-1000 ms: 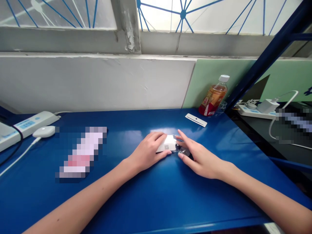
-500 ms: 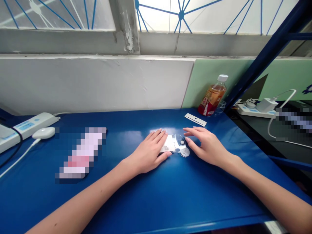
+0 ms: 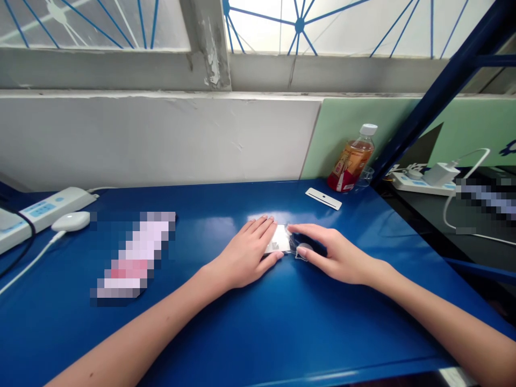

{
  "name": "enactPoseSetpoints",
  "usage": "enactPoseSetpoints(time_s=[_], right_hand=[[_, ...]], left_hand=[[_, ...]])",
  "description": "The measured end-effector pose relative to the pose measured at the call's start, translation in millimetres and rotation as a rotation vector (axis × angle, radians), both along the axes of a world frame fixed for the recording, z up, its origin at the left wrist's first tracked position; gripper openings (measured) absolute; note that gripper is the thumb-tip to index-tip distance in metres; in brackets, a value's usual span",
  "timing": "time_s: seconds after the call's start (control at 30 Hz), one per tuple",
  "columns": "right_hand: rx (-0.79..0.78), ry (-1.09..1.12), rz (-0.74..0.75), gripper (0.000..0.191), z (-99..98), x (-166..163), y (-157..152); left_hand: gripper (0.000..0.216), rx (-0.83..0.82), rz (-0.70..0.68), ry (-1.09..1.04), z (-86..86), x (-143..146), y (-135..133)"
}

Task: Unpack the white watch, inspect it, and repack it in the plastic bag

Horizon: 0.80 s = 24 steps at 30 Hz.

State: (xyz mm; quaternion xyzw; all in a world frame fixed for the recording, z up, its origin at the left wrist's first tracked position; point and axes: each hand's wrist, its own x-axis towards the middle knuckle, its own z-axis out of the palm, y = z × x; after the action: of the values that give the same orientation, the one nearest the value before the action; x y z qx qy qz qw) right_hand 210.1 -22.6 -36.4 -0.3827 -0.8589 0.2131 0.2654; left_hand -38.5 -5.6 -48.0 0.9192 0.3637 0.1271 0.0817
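Observation:
A small clear plastic packet with a white label (image 3: 279, 240) lies on the blue table (image 3: 258, 322) near its middle. My left hand (image 3: 245, 252) lies flat on the packet's left part, fingers stretched out together. My right hand (image 3: 330, 250) rests with flat fingers on the packet's right, transparent end, where a small round piece (image 3: 303, 248) shows under the fingertips. Neither hand grips the packet.
A drink bottle (image 3: 351, 159) stands at the back right, with a white strip (image 3: 323, 198) lying in front of it. A power strip (image 3: 38, 210) and white puck with cable (image 3: 72, 220) sit at the left. A charger and second power strip (image 3: 427, 180) lie beyond the right edge.
My right hand lifted off the packet and drew away to the right, then came back and pressed down on its right end. The left hand stayed flat on the packet.

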Motion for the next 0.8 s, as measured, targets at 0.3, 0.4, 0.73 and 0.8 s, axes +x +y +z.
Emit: enactPoseSetpoints(time_s=[0.3, 0.4, 0.73, 0.8], right_hand=[[0.041, -0.118, 0.075, 0.049, -1.9, 0.0, 2.0], [0.046, -0.149, 0.117, 0.054, -1.2, 0.4, 1.2], [0.276, -0.373, 0.102, 0.062, -4.6, -3.9, -3.7], [0.315, -0.394, 0.096, 0.062, -3.8, -5.8, -4.8]], left_hand=[[0.059, 0.009, -0.004, 0.003, -0.9, 0.4, 0.2], [0.061, 0.007, 0.0, 0.02, 0.1, 1.1, 0.0], [0.062, 0.022, 0.014, 0.048, -0.5, 2.6, -0.8], [0.062, 0.019, 0.023, 0.048, -0.6, 3.4, -1.3]])
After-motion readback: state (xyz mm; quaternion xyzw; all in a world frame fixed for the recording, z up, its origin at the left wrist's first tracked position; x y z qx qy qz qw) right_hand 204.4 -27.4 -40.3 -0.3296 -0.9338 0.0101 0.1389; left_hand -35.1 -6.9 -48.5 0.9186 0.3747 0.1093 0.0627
